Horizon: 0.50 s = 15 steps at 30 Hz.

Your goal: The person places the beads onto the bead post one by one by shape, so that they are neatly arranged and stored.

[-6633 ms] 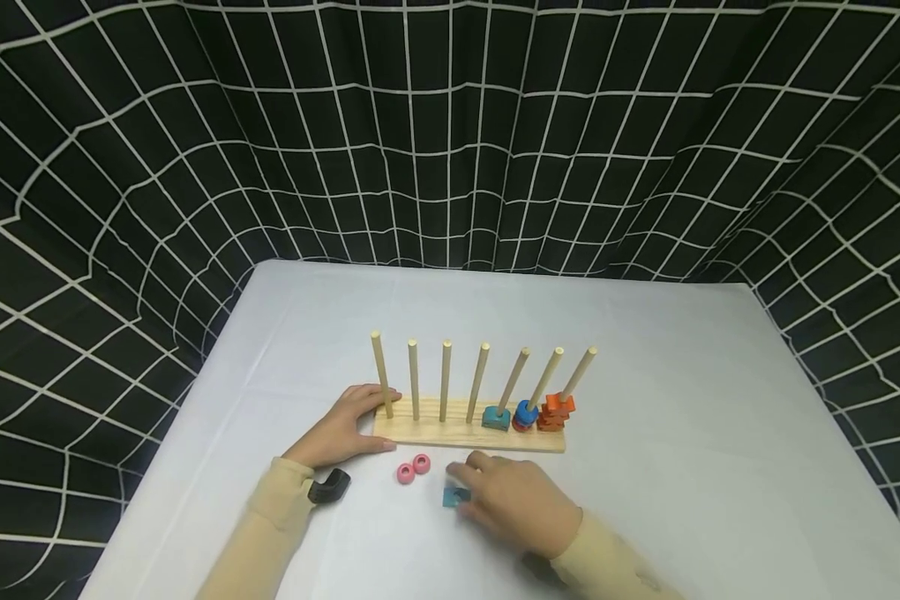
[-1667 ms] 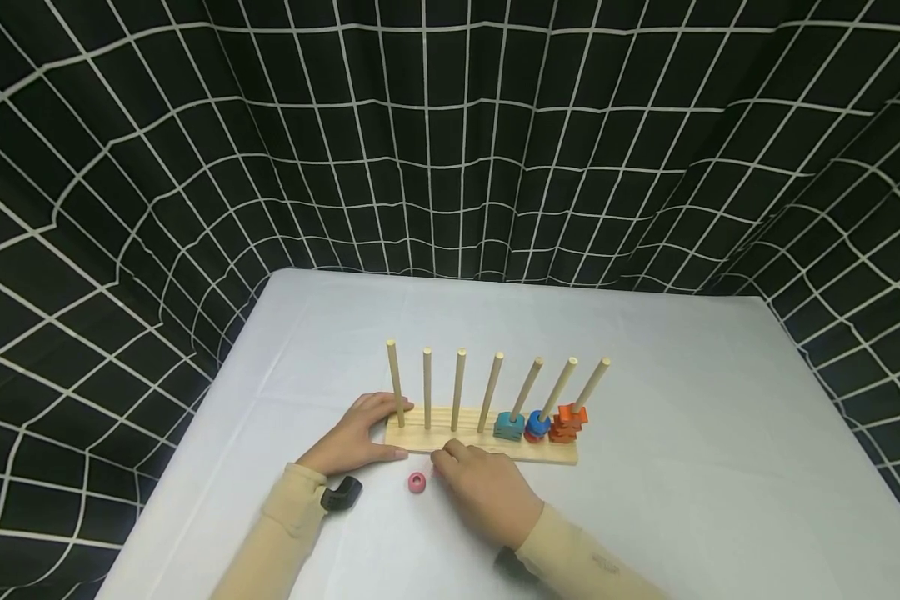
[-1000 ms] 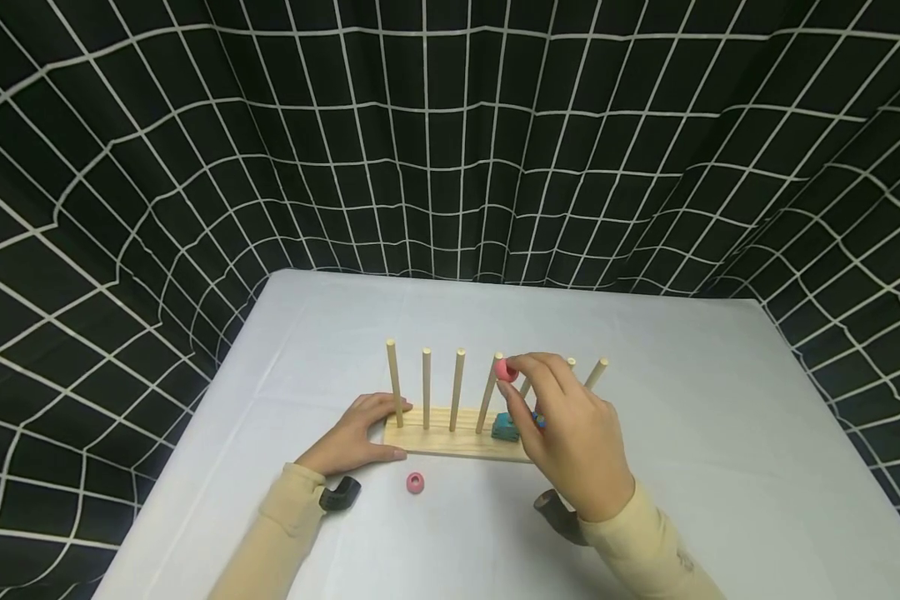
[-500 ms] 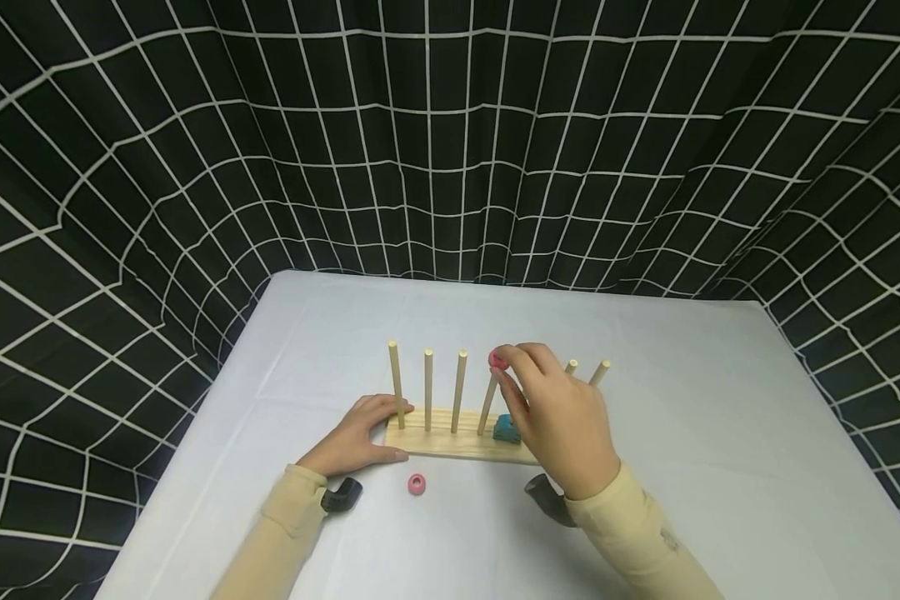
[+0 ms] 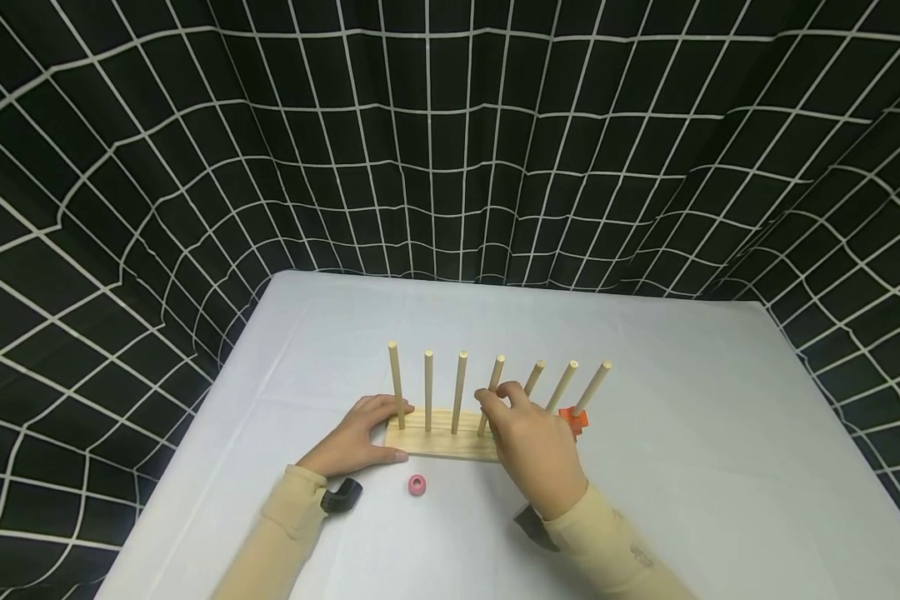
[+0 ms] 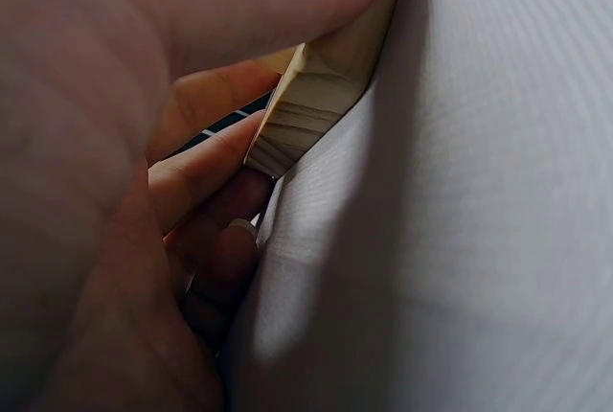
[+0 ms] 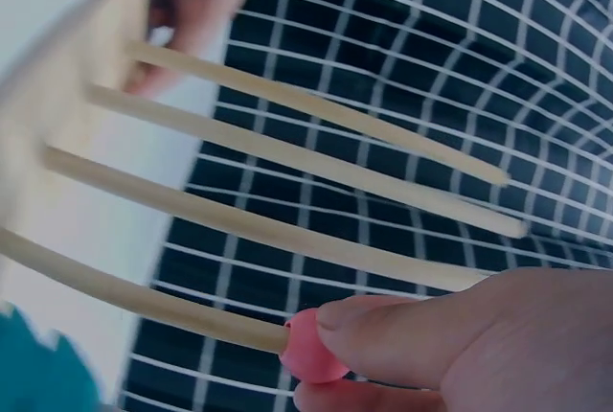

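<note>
My left hand (image 5: 356,433) holds the left end of a wooden peg board (image 5: 442,447), thumb at the front edge and fingers at the back. In the left wrist view the board's end (image 6: 311,110) sits between thumb and fingers. Thumb and finger of my right hand (image 5: 538,454) pinch a pink bead (image 7: 311,347), which is threaded on the fourth peg (image 7: 192,318) from the left. That bead is hidden in the head view. A second pink bead (image 5: 417,485) lies on the table in front of the board.
The three pegs left of the fourth (image 5: 460,392) are bare. Orange pieces (image 5: 574,419) sit on the rightmost peg. A teal piece (image 7: 38,374) shows blurred in the right wrist view. The white table (image 5: 682,417) ends at a black gridded curtain (image 5: 450,150).
My right hand took one pink bead from the table, raised it to the fourth peg's top and has come down along that peg. My left hand stays on the board.
</note>
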Each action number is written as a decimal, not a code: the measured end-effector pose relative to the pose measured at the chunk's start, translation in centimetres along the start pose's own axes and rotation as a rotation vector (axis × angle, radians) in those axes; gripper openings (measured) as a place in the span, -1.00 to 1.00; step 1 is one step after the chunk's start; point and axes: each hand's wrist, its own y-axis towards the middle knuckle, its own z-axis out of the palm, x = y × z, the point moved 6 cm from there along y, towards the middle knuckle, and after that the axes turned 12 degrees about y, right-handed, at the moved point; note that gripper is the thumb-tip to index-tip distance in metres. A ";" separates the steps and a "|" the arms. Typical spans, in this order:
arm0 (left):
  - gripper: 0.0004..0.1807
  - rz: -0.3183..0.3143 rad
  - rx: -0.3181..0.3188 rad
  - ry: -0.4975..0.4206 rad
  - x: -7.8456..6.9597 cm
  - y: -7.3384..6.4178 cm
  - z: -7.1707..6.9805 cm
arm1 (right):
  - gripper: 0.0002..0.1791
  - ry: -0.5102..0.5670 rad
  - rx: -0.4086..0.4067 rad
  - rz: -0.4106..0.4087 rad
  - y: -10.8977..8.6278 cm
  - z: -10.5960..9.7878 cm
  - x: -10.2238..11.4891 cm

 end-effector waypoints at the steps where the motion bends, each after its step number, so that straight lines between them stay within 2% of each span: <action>1: -0.25 0.004 -0.004 -0.001 0.0 0.0 0.0 | -0.68 -0.005 0.017 0.002 -0.3 0.6 -0.1; 8: -0.24 -0.002 0.004 0.011 0.1 0.0 0.1 | -0.70 -0.050 0.113 -0.001 -1.9 4.0 -0.4; 15: -0.23 -0.010 0.018 0.014 0.4 0.2 0.3 | -0.70 -0.092 0.234 0.048 -3.3 6.7 -0.9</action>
